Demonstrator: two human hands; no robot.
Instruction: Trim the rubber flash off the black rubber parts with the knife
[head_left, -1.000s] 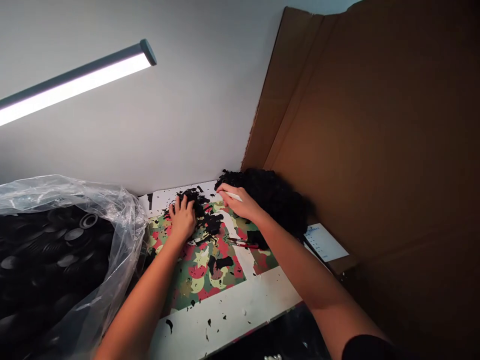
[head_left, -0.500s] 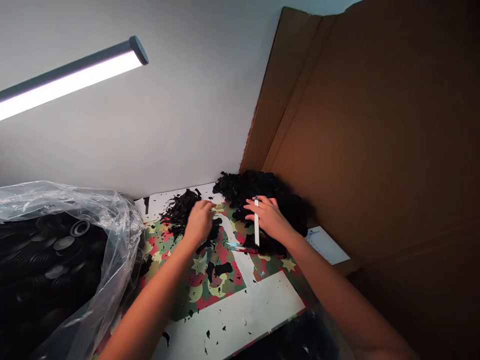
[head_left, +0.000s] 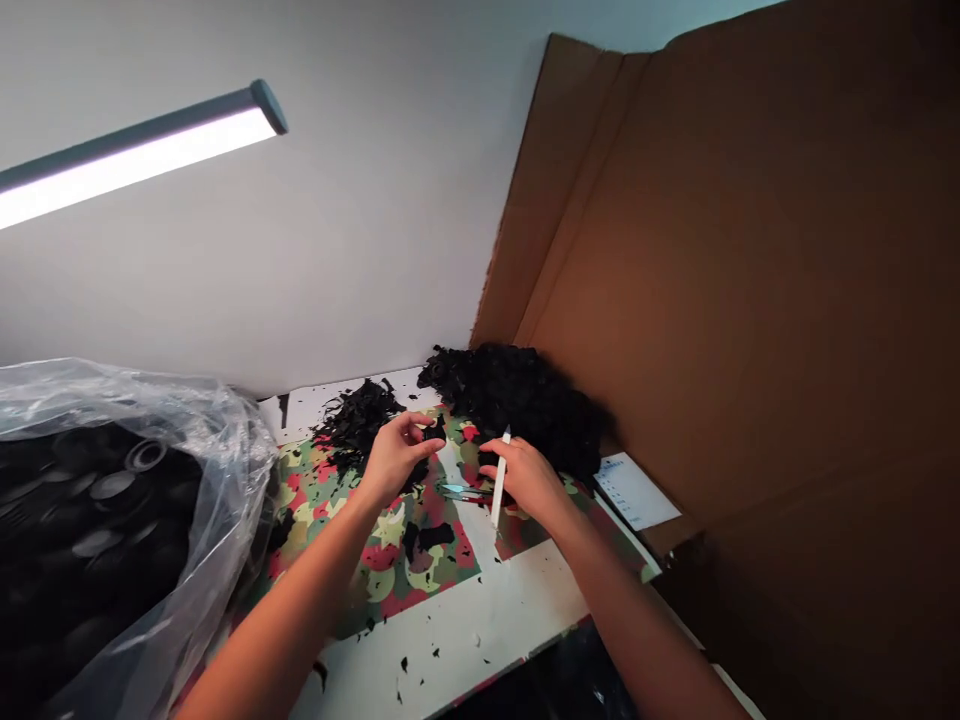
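Pulling back from the scraps, my left hand [head_left: 395, 458] has left the smaller black heap [head_left: 358, 418] at its eleven o'clock and now pinches one small black piece [head_left: 432, 434] in its fingertips. My right hand [head_left: 525, 478] has swung the white stick [head_left: 499, 480] upright, gripped in the fist, with red-handled scissors [head_left: 461, 491] at its nine o'clock on the patterned mat [head_left: 390, 550]. I count two black heaps, the bigger heap [head_left: 525, 400] at twelve, one plastic bag [head_left: 112, 520], one lamp [head_left: 135, 150], one paper label [head_left: 636, 490].
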